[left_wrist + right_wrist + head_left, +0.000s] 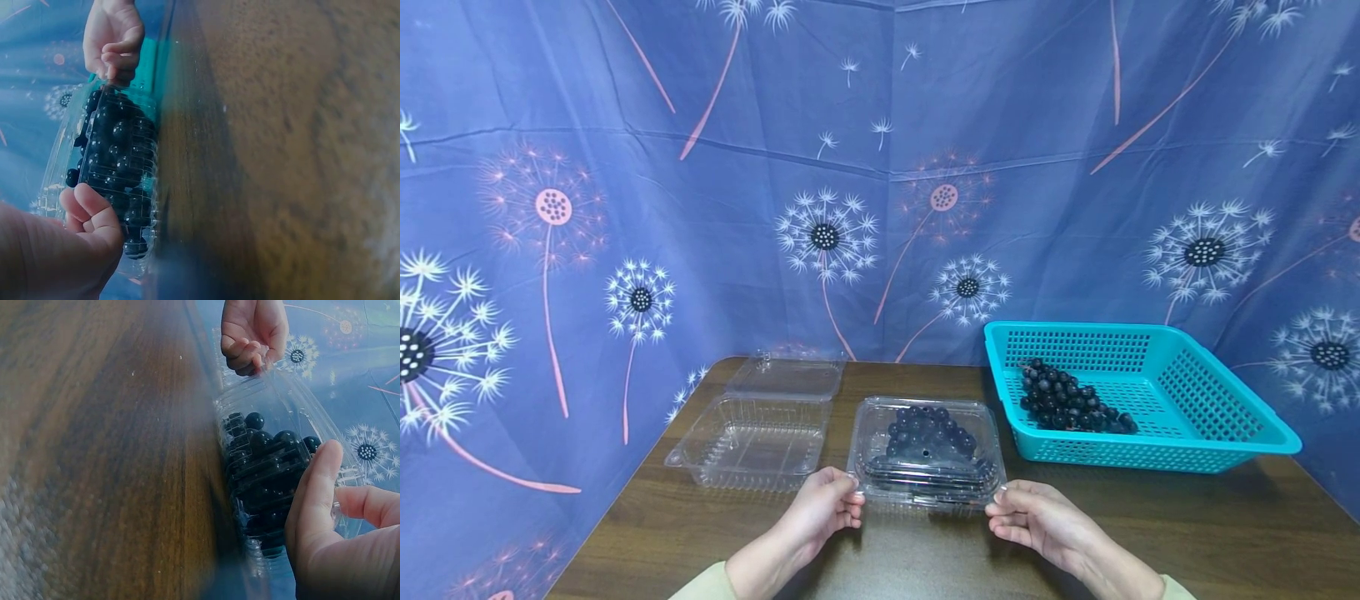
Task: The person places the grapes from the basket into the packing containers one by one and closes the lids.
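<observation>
A clear plastic clamshell box [880, 417] with its lid down stands in front of me on the table. Dark grapes [925, 435] fill much of it, seen through the lid. My left hand [826, 510] pinches the box's near left corner between thumb and fingers. At the near right corner, my right hand [1037, 521] pinches the rim the same way. In the left wrist view the grapes [119, 150] press close to the ribbed side wall, and the right wrist view shows grapes [262, 444] under the lid too.
A second clear clamshell box [760, 442] sits to the left with its lid [786, 375] folded back. On the right, a turquoise plastic basket [1157, 457] holds a bunch of dark grapes [1067, 400]. Behind the wooden table [917, 558] hangs a blue dandelion-print cloth [730, 225].
</observation>
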`<state>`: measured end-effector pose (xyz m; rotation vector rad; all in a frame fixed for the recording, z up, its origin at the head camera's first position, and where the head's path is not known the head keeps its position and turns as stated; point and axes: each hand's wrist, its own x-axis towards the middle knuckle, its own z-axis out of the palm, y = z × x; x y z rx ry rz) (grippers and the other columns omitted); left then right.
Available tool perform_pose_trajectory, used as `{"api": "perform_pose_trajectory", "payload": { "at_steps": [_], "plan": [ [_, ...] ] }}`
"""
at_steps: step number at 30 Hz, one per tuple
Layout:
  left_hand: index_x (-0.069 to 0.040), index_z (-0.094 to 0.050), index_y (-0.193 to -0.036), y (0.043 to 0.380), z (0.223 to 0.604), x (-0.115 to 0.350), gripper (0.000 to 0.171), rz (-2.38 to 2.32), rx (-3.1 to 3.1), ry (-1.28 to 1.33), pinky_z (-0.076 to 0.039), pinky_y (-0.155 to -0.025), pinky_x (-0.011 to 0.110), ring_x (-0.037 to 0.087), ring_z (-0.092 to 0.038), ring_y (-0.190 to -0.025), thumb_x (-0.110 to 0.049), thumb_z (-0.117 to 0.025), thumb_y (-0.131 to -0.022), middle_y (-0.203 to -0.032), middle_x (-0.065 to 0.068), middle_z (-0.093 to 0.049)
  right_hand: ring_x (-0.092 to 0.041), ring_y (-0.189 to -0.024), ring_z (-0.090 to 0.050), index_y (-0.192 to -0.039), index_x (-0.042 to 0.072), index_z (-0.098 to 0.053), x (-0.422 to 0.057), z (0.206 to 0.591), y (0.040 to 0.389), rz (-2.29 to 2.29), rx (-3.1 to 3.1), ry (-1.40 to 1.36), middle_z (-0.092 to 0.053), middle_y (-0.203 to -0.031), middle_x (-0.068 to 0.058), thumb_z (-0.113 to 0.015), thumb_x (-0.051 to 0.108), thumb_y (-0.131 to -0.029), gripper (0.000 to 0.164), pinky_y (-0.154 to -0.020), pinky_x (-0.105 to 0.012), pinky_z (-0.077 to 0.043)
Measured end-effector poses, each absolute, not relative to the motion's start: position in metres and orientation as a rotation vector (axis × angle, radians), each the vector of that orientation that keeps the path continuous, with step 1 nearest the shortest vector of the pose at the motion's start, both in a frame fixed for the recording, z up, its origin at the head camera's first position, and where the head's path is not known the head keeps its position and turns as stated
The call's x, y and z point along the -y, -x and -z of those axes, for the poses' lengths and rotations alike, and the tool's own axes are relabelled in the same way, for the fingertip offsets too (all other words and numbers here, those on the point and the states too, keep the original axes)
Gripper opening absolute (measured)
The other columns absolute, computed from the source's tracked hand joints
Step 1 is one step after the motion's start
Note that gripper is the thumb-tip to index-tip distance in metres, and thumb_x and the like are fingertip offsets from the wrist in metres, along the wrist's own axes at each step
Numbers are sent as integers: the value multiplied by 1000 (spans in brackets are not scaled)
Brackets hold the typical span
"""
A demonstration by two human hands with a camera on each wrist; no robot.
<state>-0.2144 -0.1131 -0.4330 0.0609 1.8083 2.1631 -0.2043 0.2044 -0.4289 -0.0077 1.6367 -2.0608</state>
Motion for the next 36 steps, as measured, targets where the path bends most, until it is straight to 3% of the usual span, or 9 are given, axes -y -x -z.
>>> {"api": "perform_pose_trajectory", "payload": {
  "at_steps": [13,26,36],
  "plan": [
    [-7,-41,-88,216,431,111,7,-2151,-1860,-70,-45,-58,23,10,-48,-62,-2,-46,-87,-71,2,-52,-8,-70,-65,-88,10,-51,-204,432,205,2088,-1644,56,-68,-78,1,-48,4,-89,6,-67,-20,-55],
    [2,-42,-96,214,433,110,11,-2156,-1877,-51,-48,-59,23,10,-50,-62,-4,-45,-88,-73,2,-52,-11,-77,-66,-89,11,-54,-206,434,204,2100,-1589,71,-68,-83,0,-48,6,-91,8,-75,-23,-55],
    [2,-42,-98,214,436,112,13,-2097,-1925,-46,-47,-57,23,11,-49,-60,-9,-45,-92,-72,1,-50,-14,-81,-66,-95,10,-55,-209,431,201,2044,-1631,65,-65,-86,-2,-52,14,-94,6,-78,-28,-56]
  ]
}}
